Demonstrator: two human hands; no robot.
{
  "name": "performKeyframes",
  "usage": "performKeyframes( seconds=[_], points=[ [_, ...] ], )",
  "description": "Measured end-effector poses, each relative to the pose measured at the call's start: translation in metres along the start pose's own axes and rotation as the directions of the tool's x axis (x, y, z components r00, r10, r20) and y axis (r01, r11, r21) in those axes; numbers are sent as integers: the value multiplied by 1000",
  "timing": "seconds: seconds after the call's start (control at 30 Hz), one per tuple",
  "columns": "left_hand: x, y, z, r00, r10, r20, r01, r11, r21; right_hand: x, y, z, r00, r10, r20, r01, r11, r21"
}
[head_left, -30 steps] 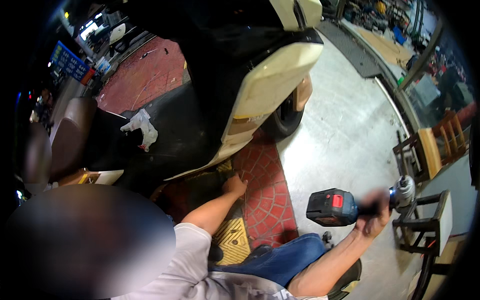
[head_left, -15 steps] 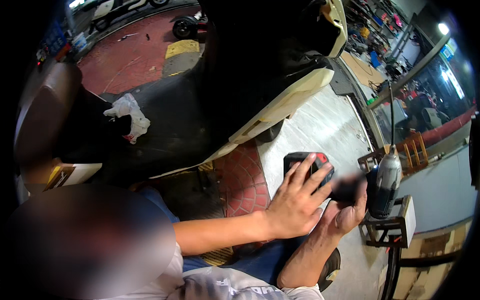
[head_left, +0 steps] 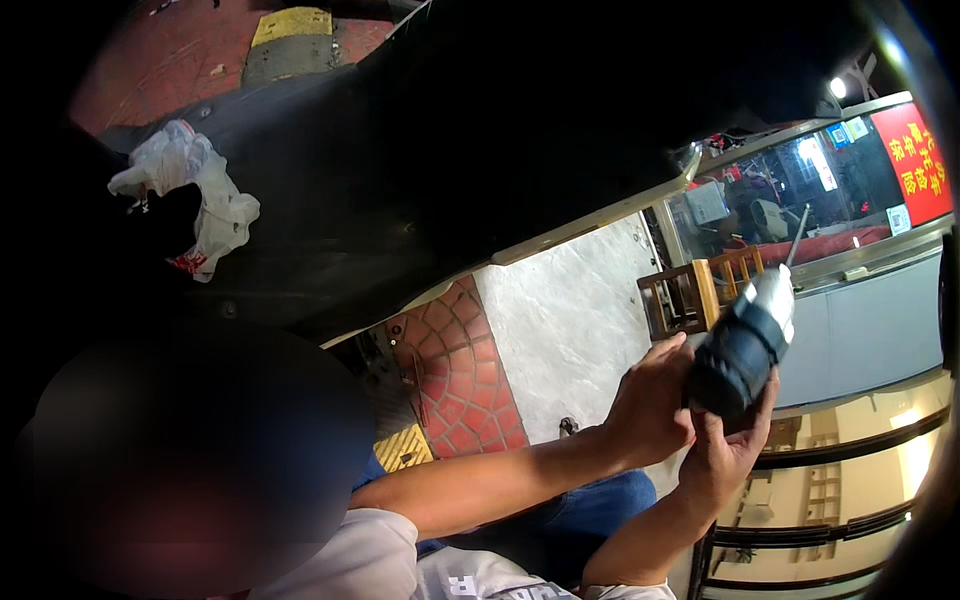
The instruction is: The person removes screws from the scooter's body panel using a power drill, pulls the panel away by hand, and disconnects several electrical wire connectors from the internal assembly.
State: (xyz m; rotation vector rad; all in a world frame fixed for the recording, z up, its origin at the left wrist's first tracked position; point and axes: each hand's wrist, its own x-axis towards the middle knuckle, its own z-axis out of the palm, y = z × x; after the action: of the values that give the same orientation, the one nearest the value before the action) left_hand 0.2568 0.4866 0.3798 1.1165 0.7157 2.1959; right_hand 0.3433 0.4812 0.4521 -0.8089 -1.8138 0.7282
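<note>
A cordless impact driver (head_left: 745, 345), with a dark body, silver nose and long thin bit, points up and to the right. My left hand (head_left: 652, 405) is closed against the driver's left side, its fingers curled where the handle lies hidden. My right hand (head_left: 735, 440) holds the rear of the body from below and the right, thumb and fingers around it. The driver's battery end cannot be seen. Left of my hands is a scooter's dark footboard (head_left: 310, 210) with a pale side trim (head_left: 590, 225).
A crumpled white plastic bag (head_left: 225, 215) lies on the footboard. Wooden chairs (head_left: 690, 300) stand beyond the driver, before a glass window (head_left: 800, 190) and a pale wall panel (head_left: 870, 335). Below are red paving (head_left: 465, 370) and grey floor (head_left: 560, 320).
My left hand has moved from the black-and-red battery pack to the driver's side. The driver has tilted to the right, and the view has shifted closer to the footboard.
</note>
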Motion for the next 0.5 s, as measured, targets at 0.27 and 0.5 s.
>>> performKeyframes(
  seconds=[0.27,0.5],
  points=[
    [9,19,-52,978,-200,-62,148,868,-475,55,-33,45,995,32,93,-32,999,7],
    [10,48,-154,951,-285,123,310,895,-320,103,-22,100,967,20,255,-175,779,602]
  ],
)
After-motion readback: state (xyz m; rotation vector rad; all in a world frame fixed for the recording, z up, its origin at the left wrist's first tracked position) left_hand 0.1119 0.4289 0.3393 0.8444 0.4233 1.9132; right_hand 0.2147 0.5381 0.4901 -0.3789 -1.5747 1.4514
